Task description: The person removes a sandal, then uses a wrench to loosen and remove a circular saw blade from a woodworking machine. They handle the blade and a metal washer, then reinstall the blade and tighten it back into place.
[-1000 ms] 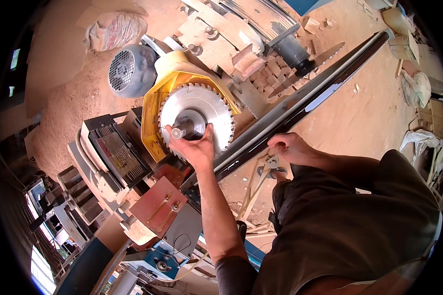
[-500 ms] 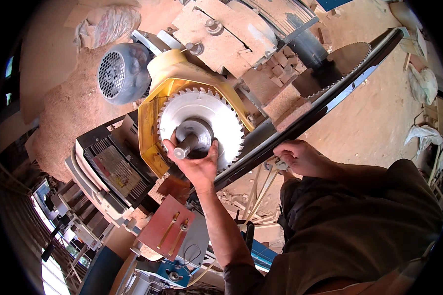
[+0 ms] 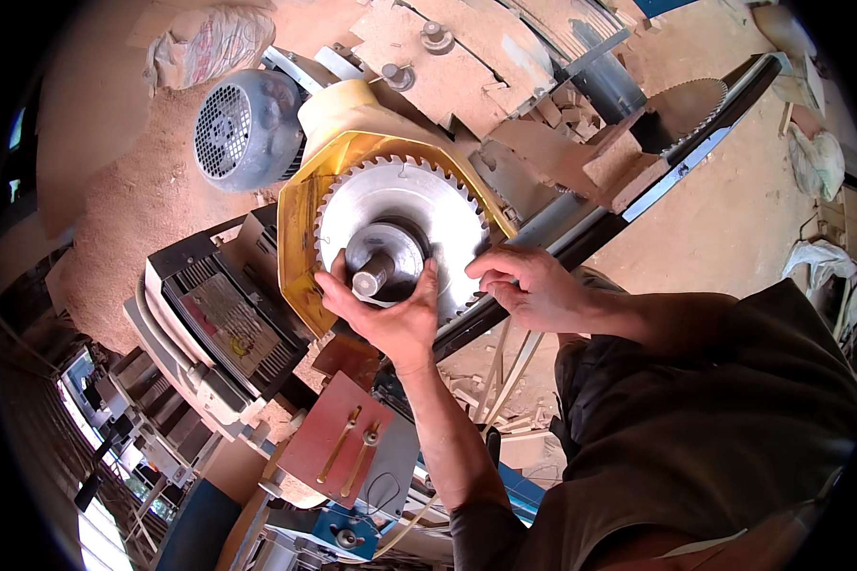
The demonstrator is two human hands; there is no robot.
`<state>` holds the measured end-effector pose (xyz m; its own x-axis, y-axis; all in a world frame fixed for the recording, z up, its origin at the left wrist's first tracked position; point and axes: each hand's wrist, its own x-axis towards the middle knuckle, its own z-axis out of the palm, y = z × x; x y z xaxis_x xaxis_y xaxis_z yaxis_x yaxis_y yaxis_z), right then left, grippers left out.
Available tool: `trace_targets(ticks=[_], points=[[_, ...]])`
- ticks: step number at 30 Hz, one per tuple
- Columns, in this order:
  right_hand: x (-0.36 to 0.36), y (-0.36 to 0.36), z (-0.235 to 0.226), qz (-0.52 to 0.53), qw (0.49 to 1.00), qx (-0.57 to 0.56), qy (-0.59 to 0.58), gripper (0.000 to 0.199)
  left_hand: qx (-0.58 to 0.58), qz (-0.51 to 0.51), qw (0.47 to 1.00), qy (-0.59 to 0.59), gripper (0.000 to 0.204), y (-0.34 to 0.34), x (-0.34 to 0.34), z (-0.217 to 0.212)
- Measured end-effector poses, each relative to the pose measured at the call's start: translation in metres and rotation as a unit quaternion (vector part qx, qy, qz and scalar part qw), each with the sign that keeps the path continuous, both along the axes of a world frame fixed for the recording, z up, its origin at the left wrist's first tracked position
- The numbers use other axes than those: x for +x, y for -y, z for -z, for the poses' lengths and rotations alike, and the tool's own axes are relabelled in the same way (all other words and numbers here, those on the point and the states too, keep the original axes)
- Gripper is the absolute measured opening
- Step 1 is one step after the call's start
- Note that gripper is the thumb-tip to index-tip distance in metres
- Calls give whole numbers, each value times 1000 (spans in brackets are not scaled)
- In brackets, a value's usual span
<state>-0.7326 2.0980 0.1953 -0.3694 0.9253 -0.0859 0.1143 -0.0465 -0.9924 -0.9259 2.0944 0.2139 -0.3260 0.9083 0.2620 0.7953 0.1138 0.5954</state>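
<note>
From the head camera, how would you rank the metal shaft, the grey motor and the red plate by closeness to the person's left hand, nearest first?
1. The metal shaft, at the centre of the saw blade: the left hand wraps around it.
2. The red plate, below the hand, lower in the picture.
3. The grey motor, up and to the left, past the yellow guard.
</note>
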Motion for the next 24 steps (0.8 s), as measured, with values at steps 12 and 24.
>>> trace_targets(ticks=[12, 24], points=[[-22, 2, -18, 17, 987, -147, -67, 29, 254, 66, 965, -5, 124, 13, -8, -142], [23, 23, 15, -138, 973, -172, 69, 30, -29, -271, 961, 39, 96, 343, 84, -108]])
